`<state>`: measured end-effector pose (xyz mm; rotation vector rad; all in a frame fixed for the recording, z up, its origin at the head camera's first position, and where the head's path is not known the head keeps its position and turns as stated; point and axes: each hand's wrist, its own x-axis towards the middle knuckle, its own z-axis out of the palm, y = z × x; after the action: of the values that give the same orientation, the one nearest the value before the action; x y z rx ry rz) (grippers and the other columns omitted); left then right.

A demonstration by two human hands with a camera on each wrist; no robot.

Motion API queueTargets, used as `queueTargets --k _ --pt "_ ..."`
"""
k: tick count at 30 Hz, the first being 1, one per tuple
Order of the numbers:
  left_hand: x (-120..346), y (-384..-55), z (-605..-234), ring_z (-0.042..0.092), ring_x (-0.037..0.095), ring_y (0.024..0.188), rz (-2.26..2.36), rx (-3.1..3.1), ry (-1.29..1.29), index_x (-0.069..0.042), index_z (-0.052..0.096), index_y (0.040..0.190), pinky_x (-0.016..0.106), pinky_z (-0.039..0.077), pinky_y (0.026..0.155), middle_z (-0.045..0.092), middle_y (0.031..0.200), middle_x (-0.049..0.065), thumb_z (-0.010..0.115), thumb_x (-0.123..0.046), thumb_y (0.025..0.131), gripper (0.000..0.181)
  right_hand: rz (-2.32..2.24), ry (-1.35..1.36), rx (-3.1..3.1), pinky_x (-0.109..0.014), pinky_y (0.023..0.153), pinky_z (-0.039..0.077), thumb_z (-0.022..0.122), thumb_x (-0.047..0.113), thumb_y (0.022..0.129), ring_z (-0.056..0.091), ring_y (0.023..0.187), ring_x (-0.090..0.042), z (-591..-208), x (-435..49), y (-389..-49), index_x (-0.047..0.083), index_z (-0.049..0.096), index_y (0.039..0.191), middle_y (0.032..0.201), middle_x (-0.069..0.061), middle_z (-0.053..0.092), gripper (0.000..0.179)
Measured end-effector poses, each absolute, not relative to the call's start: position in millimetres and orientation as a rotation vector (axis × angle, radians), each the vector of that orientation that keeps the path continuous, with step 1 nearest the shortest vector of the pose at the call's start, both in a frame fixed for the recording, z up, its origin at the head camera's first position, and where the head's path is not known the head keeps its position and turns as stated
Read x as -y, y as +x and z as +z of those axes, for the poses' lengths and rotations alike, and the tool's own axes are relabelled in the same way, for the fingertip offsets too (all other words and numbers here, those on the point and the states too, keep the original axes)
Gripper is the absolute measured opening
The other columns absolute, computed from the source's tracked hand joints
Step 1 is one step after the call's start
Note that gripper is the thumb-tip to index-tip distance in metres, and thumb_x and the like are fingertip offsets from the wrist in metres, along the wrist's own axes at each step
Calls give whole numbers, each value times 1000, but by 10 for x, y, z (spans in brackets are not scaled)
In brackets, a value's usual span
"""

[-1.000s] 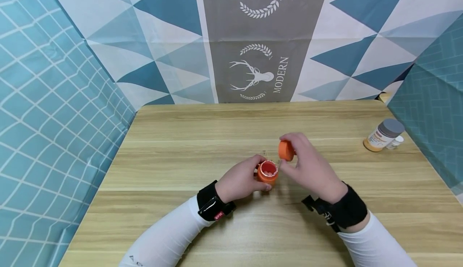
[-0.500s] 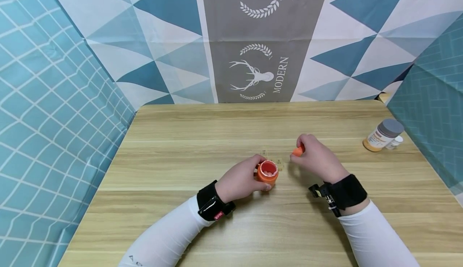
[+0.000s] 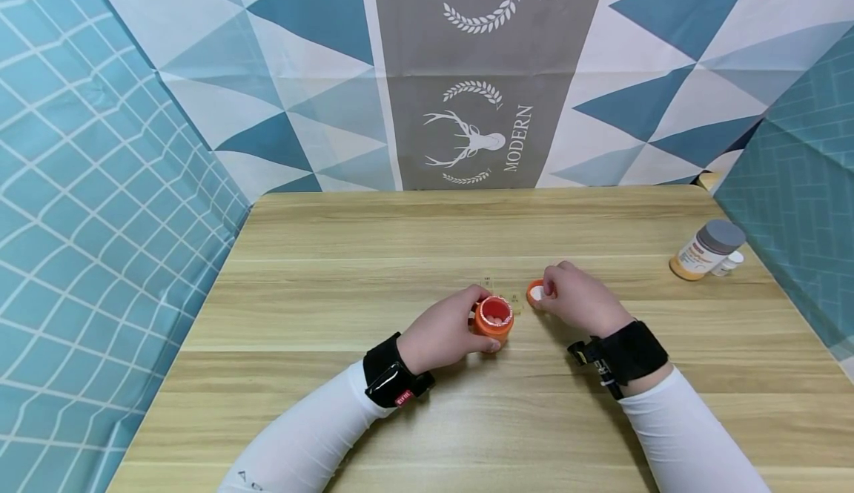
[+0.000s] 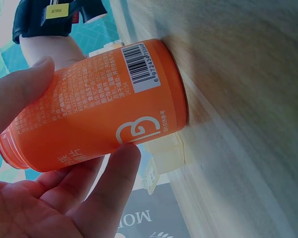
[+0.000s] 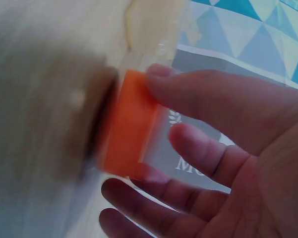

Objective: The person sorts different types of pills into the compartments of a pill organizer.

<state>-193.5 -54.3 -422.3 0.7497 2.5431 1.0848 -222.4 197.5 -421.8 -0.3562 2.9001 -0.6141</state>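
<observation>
An orange bottle (image 3: 494,336) stands upright on the wooden table, uncapped, with small pale tablets inside. My left hand (image 3: 445,332) grips it round the side. In the left wrist view, white print and a barcode show on the orange bottle (image 4: 99,104), between thumb and fingers. To its right, my right hand (image 3: 587,299) holds an orange cap (image 3: 531,291) by its edge, white inside facing up. The right wrist view has the orange cap (image 5: 129,124) pinched at the rim, close over the table, slightly blurred. A clear plastic box (image 3: 515,302) sits just behind the bottle.
At the table's right side stand an amber bottle with a grey lid (image 3: 706,250) and a small white-capped bottle (image 3: 730,262) partly behind it. Patterned cloth (image 3: 320,93) hangs along the table's back edge, with tiled cloth (image 3: 107,204) on the left.
My right hand has moved the orange cap from beside the bottle's mouth to the right and down toward the table, turning its white inside upward. The left hand and bottle have stayed put.
</observation>
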Motion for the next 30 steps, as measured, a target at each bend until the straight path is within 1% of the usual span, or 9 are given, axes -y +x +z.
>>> queueTargets --k 4,7,13,16,20,22,24,27,30 --pt "543 -1938 -4225 59 2 98 1085 -2539 747 -19 54 123 26 49 87 63 107 -12 86 -29 78 56 -593 -366 -2881 -32 60 39 73 15 84 48 71 -22 -4249 -1956 -2239 10 57 84 87 -9 50 17" --pt "544 -1942 -4227 59 1 98 1083 -2541 748 -19 54 122 26 49 87 63 107 -13 86 -29 78 56 -590 -358 -2876 -33 62 41 75 17 84 49 73 -22 -4258 -1954 -2243 8 58 88 89 -9 51 19" --pt "544 -1937 -4211 60 2 97 1085 -2543 756 -20 55 121 26 49 87 63 106 -12 87 -29 78 54 -651 -301 -2901 -37 67 46 72 32 89 53 76 -23 -4208 -1943 -2225 4 60 103 94 -11 57 34" --pt "541 -1939 -4210 59 2 95 1078 -2545 757 -19 54 120 26 48 86 63 104 -12 87 -29 77 55 -698 -295 -2967 -38 67 47 70 35 91 53 76 -24 -4180 -1915 -2213 5 61 104 95 -12 60 35" --pt "545 -1945 -4219 59 3 94 1079 -2544 769 -19 54 120 26 48 84 63 103 -12 87 -28 76 55 -728 -449 -3047 -40 70 50 70 30 93 58 78 -21 -4156 -1818 -2166 8 65 100 94 -7 64 24" --pt "556 -1952 -4217 59 3 94 1071 -2547 777 -19 55 119 26 48 84 63 103 -12 88 -28 76 55 -706 -564 -3060 -40 73 52 70 28 93 60 81 -20 -4171 -1749 -2141 7 68 102 96 -6 66 22" --pt "571 -1963 -4212 59 3 93 1059 -2552 779 -19 55 116 26 48 83 63 103 -12 88 -29 75 54 -652 -659 -3071 -41 78 54 70 27 93 62 87 -20 -4205 -1681 -2117 6 69 107 102 -7 68 26" --pt "600 -1981 -4191 60 4 92 1035 -2563 773 -20 55 113 26 48 81 63 102 -13 89 -30 74 52 -579 -755 -3058 -44 86 53 73 25 91 63 98 -25 -4254 -1599 -2096 2 67 117 111 -11 67 35" --pt "630 -1999 -4177 60 5 90 1039 -2561 755 -21 55 111 27 49 80 63 101 -12 89 -30 74 51 -551 -812 -3043 -46 93 51 74 21 89 61 109 -31 -4292 -1542 -2085 -1 66 121 115 -14 66 39"
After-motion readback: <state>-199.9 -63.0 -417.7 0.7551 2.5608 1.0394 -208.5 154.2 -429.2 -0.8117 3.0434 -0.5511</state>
